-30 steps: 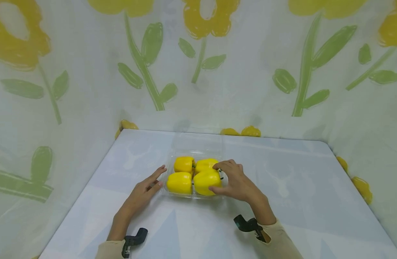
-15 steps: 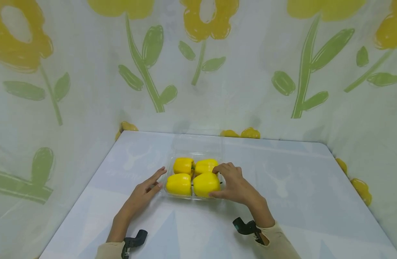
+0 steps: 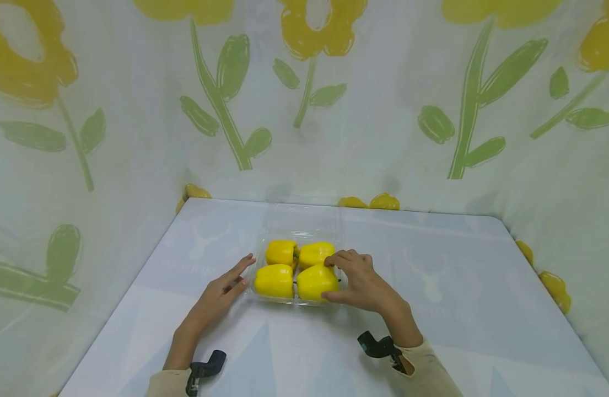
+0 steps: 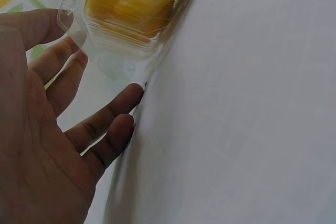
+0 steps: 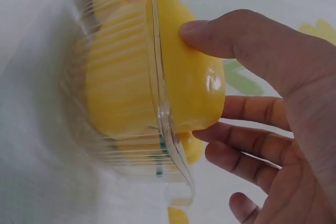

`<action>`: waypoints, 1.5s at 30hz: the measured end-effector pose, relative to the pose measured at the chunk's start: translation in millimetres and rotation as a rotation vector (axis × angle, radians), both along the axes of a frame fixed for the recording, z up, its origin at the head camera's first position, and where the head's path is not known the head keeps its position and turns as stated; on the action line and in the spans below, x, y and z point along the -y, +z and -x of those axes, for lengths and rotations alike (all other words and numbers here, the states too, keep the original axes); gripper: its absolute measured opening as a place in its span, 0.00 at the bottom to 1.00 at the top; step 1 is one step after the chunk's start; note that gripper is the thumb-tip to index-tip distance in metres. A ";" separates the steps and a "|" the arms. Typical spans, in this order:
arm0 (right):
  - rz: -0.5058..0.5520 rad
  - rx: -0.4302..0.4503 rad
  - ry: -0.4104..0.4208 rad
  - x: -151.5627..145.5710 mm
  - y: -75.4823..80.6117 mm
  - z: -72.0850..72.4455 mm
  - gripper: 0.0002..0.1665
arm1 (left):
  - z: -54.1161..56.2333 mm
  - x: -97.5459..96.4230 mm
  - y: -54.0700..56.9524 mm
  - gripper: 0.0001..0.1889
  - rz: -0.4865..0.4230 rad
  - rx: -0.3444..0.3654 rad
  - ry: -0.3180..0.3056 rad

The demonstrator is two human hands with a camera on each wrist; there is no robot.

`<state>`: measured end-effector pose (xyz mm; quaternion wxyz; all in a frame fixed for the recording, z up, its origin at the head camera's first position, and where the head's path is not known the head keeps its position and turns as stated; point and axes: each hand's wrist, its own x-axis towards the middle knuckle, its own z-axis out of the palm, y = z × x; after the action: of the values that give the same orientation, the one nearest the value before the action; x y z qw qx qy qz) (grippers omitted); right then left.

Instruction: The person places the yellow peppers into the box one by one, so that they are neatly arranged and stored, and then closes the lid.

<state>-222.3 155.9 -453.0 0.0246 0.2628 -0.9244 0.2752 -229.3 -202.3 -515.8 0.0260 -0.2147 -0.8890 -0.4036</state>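
A clear plastic clamshell box (image 3: 275,301) holds several yellow bell peppers in two rows. My right hand (image 3: 361,280) grips the front right bell pepper (image 3: 316,283), its thumb on the near side and fingertips on the far side. In the right wrist view, that bell pepper (image 5: 194,77) stands partly above the box's rim, under my thumb (image 5: 215,35). My left hand (image 3: 220,292) rests at the left side of the box, beside the front left bell pepper (image 3: 274,281). Its extended fingers (image 4: 58,59) touch the clear rim in the left wrist view.
The box's clear lid (image 3: 303,218) stands open at the back. Two more yellow bell peppers, back left (image 3: 280,253) and back right (image 3: 315,254), sit in the far row. A pale patterned tabletop (image 3: 433,309) lies below, with a flower-print curtain (image 3: 364,143) behind.
The front right bell pepper has sunk slightly lower in the box, and my right hand has moved with it. My left hand keeps its place at the box's left side.
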 end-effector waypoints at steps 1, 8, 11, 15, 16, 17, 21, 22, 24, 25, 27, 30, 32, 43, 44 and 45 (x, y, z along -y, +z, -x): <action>0.000 -0.002 0.001 0.2 -0.2 0.0 0.34 | 0.0 0.1 -0.5 0.27 0.002 0.000 0.001; -0.033 -0.018 0.006 1.8 -0.5 -0.3 0.33 | 1.1 0.1 -3.1 0.27 0.002 -0.004 -0.006; -0.066 -0.008 -0.012 2.9 0.4 0.2 0.33 | 1.5 -0.1 -1.6 0.27 0.000 0.003 -0.008; -0.124 0.027 -0.022 4.7 2.3 -0.3 0.33 | 0.2 0.5 0.3 0.27 0.002 0.011 0.001; -0.136 0.031 -0.020 4.7 2.8 -0.4 0.33 | 0.4 0.6 0.6 0.27 0.004 0.009 0.001; -0.143 0.030 -0.016 4.7 3.3 -0.4 0.33 | 0.5 0.7 0.7 0.27 0.008 0.006 0.003; -0.115 0.002 -0.003 2.2 4.1 0.2 0.30 | 0.5 0.3 -0.6 0.27 0.011 0.002 0.000; -0.100 -0.004 -0.001 1.5 3.7 0.7 0.29 | 0.3 0.1 -1.1 0.27 0.008 0.003 -0.001; -0.075 -0.010 0.002 0.0 2.5 1.8 0.27 | 0.3 -0.4 -1.9 0.27 0.004 0.005 -0.001; -0.068 -0.010 0.002 -0.4 2.0 2.3 0.26 | 0.5 -0.5 -2.0 0.27 0.003 0.005 0.001; -0.061 -0.009 0.002 0.1 2.2 3.3 0.26 | 1.0 -0.4 -1.5 0.27 0.001 0.006 0.003; -0.067 -0.001 -0.005 2.5 4.5 4.2 0.27 | 1.6 0.4 -0.2 0.27 0.001 0.011 0.007; -0.067 0.010 -0.017 3.0 5.0 5.5 0.27 | 2.1 0.6 0.8 0.27 0.004 0.022 0.006; 0.369 0.061 -0.246 -22.2 -24.4 36.5 0.18 | 3.1 1.3 -3.6 0.27 -0.003 0.014 -0.007; 0.422 0.068 -0.288 -23.5 -28.4 39.7 0.19 | 3.7 1.3 -3.0 0.27 -0.001 0.017 -0.003; 0.474 0.082 -0.331 -24.5 -32.2 42.7 0.20 | 4.2 1.0 -2.4 0.27 -0.003 0.021 0.000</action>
<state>-264.9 180.4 -485.2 0.0923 0.0841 -0.8648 0.4864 -233.5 -203.3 -518.2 0.0170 -0.2106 -0.8885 -0.4072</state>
